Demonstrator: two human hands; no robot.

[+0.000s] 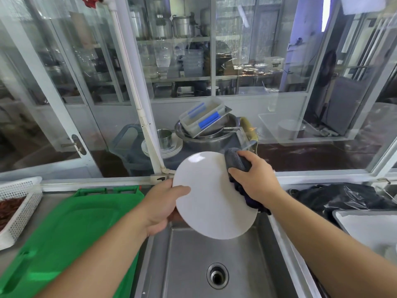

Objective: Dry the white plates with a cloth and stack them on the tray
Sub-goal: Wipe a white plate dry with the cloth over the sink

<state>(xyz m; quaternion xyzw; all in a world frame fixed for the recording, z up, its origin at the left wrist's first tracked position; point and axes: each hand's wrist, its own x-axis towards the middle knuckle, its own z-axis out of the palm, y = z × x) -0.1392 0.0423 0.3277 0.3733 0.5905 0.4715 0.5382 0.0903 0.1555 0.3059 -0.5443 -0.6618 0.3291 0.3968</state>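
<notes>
While two hands grip it, one white plate [211, 196] meets one cloth [237, 161].

Commercial kitchen wash-up area indicated: steel sink [217, 265] at bottom centre, stacked metal bowls [204, 134] mid-frame, stockpots [182, 25] shelved behind glass at upper centre.

We see a plain white plate [211, 196]; a dark grey cloth [236, 160]; a bright green tray [71, 229]; a white perforated basket [23, 203].
</notes>
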